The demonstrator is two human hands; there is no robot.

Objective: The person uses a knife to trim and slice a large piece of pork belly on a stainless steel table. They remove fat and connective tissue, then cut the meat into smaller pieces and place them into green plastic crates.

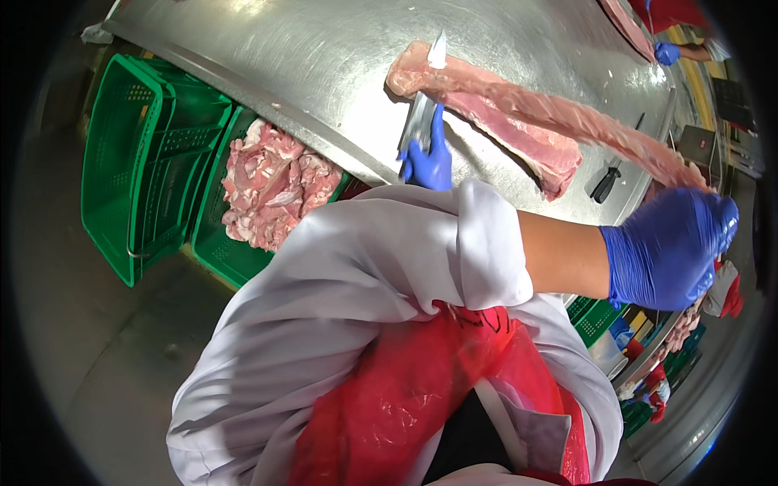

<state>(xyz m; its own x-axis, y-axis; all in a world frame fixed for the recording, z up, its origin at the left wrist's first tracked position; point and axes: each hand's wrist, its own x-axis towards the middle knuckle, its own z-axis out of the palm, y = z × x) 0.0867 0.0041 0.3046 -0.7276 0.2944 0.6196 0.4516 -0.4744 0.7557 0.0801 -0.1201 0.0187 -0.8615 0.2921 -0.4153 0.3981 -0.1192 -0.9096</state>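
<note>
A long pale pink strip of meat (559, 109) runs across the steel table to the right. My left arm crosses in front of my body, and my left hand (673, 243), in a blue glove, is closed at the strip's right end. My right hand (429, 166), also gloved, is partly hidden behind my left sleeve. It grips a knife (416, 121), whose blurred blade passes behind the strip's thick left end; a bright tip shows beyond it. Beneath the strip lies a flatter, darker pink slab of meat (531, 146); whether the two are joined I cannot tell.
A black-handled knife (606, 185) lies on the steel table (324, 61) right of the slab. Left of the table stand a green crate (121, 170) and another holding meat pieces (275, 186). At the far right, a co-worker's gloved hand (667, 53) is beside more meat (628, 24).
</note>
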